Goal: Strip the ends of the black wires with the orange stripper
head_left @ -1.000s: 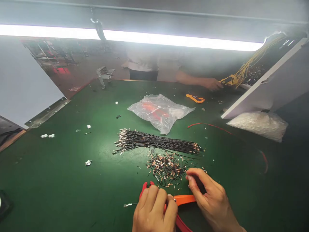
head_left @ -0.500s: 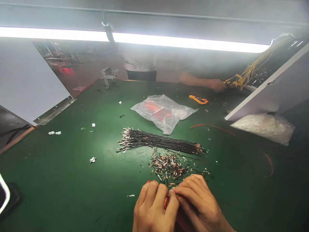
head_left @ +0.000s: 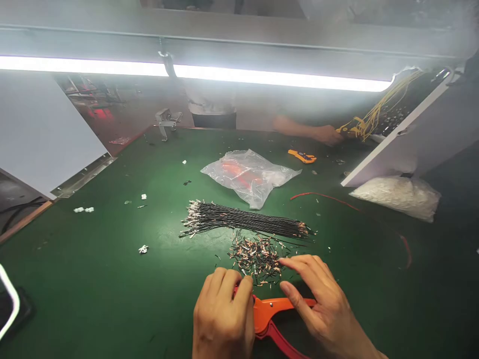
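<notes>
Pliers [head_left: 264, 316] in orange and red lie close in front of the person, their head under the left hand [head_left: 222, 316], whose fingers curl closely around it, presumably to steady the tool. The handles spread toward the right hand [head_left: 327, 299], which is open, index finger and thumb wide apart: the thumb overlaps the orange handle, and the index fingertip reaches the right edge of a heap of clippings [head_left: 256, 254]. Whether the thumb presses on the handle cannot be told. The left hand hides most of the head and anything pinched there; the red handle is cut off below.

The heap sits just beyond the pliers on the green table [head_left: 93, 279], probably so offcuts gather in one spot. Past it, black wires [head_left: 239, 218] lie in a bundle, metal-tipped ends all leftward, likely to keep them orderly. Farther back, a plastic bag [head_left: 250, 174] blurs its orange and white contents. A red wire [head_left: 318, 195] fades midway into shadow. Beyond, a co-worker's hand [head_left: 327, 134] touches something too dim to make out, near yellow wires [head_left: 377, 107].
</notes>
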Available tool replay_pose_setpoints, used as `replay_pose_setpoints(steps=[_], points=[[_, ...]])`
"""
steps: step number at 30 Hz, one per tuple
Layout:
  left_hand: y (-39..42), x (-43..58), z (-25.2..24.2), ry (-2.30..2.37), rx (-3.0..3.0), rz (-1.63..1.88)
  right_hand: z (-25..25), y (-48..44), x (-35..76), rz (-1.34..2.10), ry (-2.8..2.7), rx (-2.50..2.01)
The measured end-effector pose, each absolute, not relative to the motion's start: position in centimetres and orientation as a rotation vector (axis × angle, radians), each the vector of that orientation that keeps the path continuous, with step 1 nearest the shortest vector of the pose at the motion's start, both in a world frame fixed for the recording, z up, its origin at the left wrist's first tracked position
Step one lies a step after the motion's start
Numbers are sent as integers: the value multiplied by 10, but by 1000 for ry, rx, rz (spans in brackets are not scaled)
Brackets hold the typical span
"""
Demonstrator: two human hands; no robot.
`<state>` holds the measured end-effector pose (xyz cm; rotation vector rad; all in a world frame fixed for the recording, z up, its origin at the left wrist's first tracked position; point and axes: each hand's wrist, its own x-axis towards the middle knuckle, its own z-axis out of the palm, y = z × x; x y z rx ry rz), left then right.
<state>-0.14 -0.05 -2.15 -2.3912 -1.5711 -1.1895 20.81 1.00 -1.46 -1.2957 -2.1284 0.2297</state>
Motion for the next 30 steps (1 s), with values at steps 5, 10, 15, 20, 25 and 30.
replay_pose_setpoints(steps=[5,10,15,20,25,30], points=[[6,-15,-17,-1619,-2379,-1070,-5,-5,221,-94,-2625,-1162],[10,-17,-13,-1582,-2312,-1143,-38,-21,222,-463,-2731,-1135],[13,-16,-3,-1466,-2178,-1294,-30,-19,209,-255,-2820,-1214],[13,-21,10,-1452,-2023,-1507,33,2,219,1388,-2243,-1608],[11,-25,8,-1492,-2092,-1394,18,4,231,2110,-1148,-872],[8,-21,2,-1566,-2137,-1279,-14,-6,211,2086,-877,-579]])
